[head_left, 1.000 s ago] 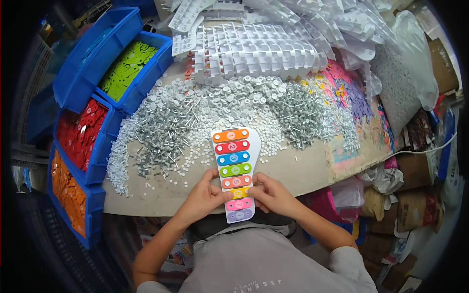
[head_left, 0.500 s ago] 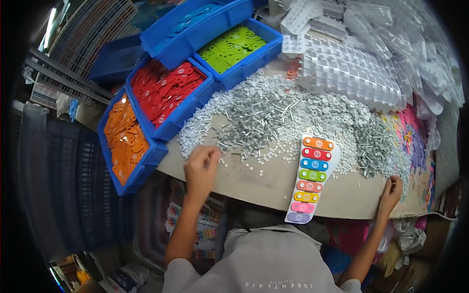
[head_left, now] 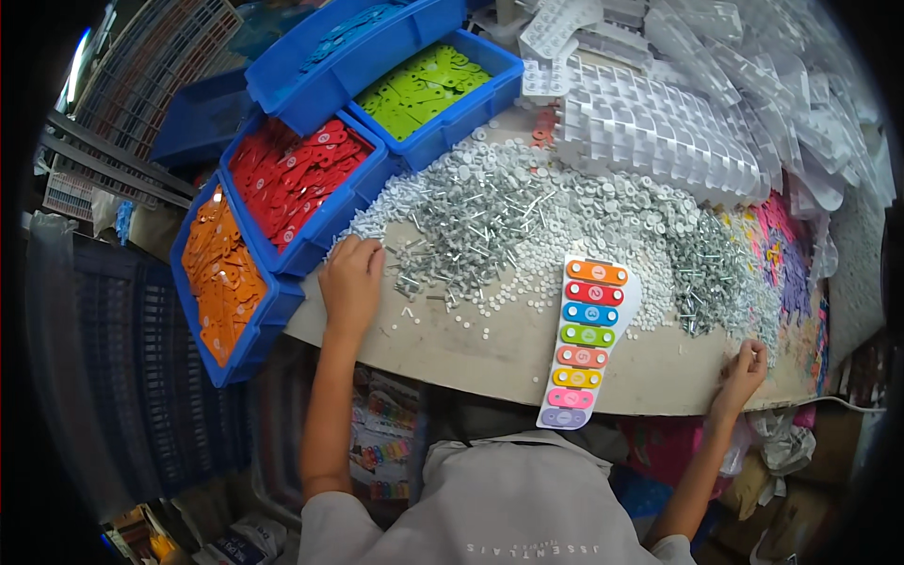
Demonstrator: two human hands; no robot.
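Note:
A toy xylophone [head_left: 582,347] lies on the table in front of me, a white tapering base with coloured bars from orange at the far end to purple at the near end. White round caps sit on the ends of most bars; the pink and purple bars show small holes instead. My left hand [head_left: 351,281] reaches the left edge of a heap of small white pins [head_left: 377,218], fingers curled down into it. What its fingertips hold is hidden. By the table's front right edge, my right hand [head_left: 741,375] is pinched closed, its contents too small to make out.
Metal pins [head_left: 476,231] and white washers [head_left: 650,202] are heaped across the middle. Blue bins hold orange [head_left: 221,282], red [head_left: 297,179], green [head_left: 424,89] and blue [head_left: 353,38] bars. Clear plastic trays [head_left: 659,137] are piled at the back right, with coloured small parts [head_left: 786,254] beside them.
My left hand has moved forward and left to the edge of the white pins. My right hand stays by the right front edge, fingers still pinched. The view has shifted slightly.

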